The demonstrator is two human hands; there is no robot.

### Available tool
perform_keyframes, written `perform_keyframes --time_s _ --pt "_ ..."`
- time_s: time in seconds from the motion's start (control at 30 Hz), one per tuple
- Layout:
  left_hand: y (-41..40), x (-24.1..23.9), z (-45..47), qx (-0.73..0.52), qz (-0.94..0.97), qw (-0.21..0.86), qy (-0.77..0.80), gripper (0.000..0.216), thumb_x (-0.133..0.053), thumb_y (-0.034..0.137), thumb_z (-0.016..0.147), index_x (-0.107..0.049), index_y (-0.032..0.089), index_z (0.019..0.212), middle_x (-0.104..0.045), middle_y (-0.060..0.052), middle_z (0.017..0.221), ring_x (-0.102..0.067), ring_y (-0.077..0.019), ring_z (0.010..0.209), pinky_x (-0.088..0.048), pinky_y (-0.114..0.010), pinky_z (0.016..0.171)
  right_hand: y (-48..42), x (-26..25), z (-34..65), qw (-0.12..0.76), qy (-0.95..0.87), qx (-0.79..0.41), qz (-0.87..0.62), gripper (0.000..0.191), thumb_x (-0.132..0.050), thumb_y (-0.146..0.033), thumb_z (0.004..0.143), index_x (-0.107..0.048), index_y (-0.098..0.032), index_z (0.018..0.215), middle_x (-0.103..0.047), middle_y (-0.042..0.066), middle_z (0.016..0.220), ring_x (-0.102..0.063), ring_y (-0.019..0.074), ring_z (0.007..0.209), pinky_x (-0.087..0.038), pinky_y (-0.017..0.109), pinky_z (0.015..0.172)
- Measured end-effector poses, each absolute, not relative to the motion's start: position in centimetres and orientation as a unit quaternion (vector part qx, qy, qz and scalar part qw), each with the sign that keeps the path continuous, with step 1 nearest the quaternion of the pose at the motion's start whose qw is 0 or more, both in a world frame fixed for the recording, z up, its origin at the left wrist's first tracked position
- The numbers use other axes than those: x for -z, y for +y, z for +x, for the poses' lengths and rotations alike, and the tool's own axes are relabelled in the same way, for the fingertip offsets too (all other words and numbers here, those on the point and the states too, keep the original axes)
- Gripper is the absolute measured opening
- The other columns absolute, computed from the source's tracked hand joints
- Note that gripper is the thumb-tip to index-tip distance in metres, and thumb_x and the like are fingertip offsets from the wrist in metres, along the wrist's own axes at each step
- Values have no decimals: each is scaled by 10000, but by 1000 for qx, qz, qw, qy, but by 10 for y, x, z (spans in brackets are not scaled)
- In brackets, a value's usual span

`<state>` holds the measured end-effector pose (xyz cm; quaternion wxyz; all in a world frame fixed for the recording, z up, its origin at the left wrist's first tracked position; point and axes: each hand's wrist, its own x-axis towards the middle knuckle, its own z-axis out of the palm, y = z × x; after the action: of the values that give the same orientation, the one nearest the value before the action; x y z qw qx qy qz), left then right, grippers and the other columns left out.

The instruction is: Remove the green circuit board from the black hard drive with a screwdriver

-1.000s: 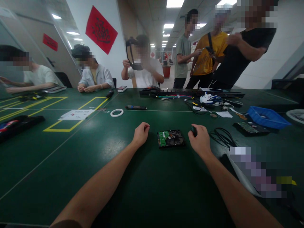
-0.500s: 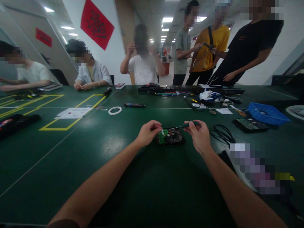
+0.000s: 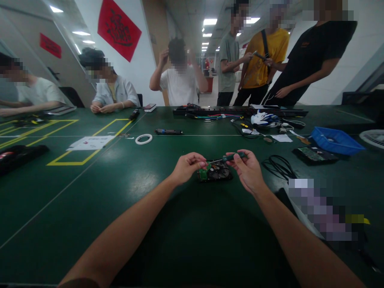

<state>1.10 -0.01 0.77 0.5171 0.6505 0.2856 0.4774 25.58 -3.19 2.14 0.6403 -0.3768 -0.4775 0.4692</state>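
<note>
A black hard drive [image 3: 221, 174] with a green circuit board on its left part lies on the dark green table [image 3: 168, 208]. My right hand [image 3: 247, 168] grips the dark green handle of a screwdriver [image 3: 230, 157], whose thin shaft points left over the drive. My left hand [image 3: 189, 166] is at the drive's left edge, thumb and fingers pinched together by the screwdriver's tip. Whatever sits between those fingertips is too small to make out.
A blue tray [image 3: 336, 140] and another circuit board [image 3: 315, 154] stand to the right, near coiled black cable [image 3: 277, 165]. Further back are a white tape ring [image 3: 143, 139], a dark pen-like tool [image 3: 168, 131] and white-blue gloves [image 3: 264, 118]. Several people sit or stand beyond.
My right hand has shifted left with the screwdriver, bringing its tip up to my left fingertips. My left hand stays pinched at the drive's left edge.
</note>
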Motion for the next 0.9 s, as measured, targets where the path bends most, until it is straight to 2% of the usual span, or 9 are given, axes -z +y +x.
perform_keyframes --time_s 0.27,0.43,0.57,0.7,0.8,0.9 --pt "0 -6 12 -485 645 512 296 253 -791 326 814 -684 153 965 -752 -60 862 -732 -189 810 -601 -352 787 -35 -23 253 639 -488 -463 -373 422 -769 -410 835 -467 -262 1090 -730 60 1096 -733 207 936 -590 444 933" --pt "2 -1 10 -488 646 499 310 255 -796 322 805 -688 152 962 -749 -54 835 -729 -189 783 -601 -360 781 -36 -23 255 618 -518 -417 -419 481 -788 -466 803 -465 -264 1097 -724 74 1093 -736 231 896 -615 427 840" --pt "4 3 10 -491 659 471 319 232 -780 324 814 -698 157 953 -754 -60 864 -728 -197 806 -597 -357 776 -40 -25 256 589 -553 -362 -466 460 -788 -504 793 -500 -260 1056 -703 42 916 -710 216 732 -600 367 681" --pt "3 5 11 -485 682 412 359 207 -759 338 826 -712 176 946 -758 -55 901 -722 -201 834 -593 -354 779 -45 -27 257 540 -587 -316 -514 378 -682 -572 864 -563 -242 1005 -653 11 764 -624 169 591 -506 292 526" --pt "2 4 10 -491 697 359 380 170 -740 333 841 -722 191 932 -760 -46 922 -718 -198 851 -589 -351 800 -47 -27 257 511 -602 -340 -511 348 -618 -555 908 -572 -235 1036 -624 -9 713 -581 148 550 -476 276 507" --pt "3 3 8 -503 700 330 384 151 -728 320 856 -724 193 937 -759 -45 940 -715 -196 857 -586 -347 803 -48 -26 257 491 -616 -366 -496 351 -680 -478 870 -560 -237 1096 -622 -26 713 -592 150 559 -485 277 522"
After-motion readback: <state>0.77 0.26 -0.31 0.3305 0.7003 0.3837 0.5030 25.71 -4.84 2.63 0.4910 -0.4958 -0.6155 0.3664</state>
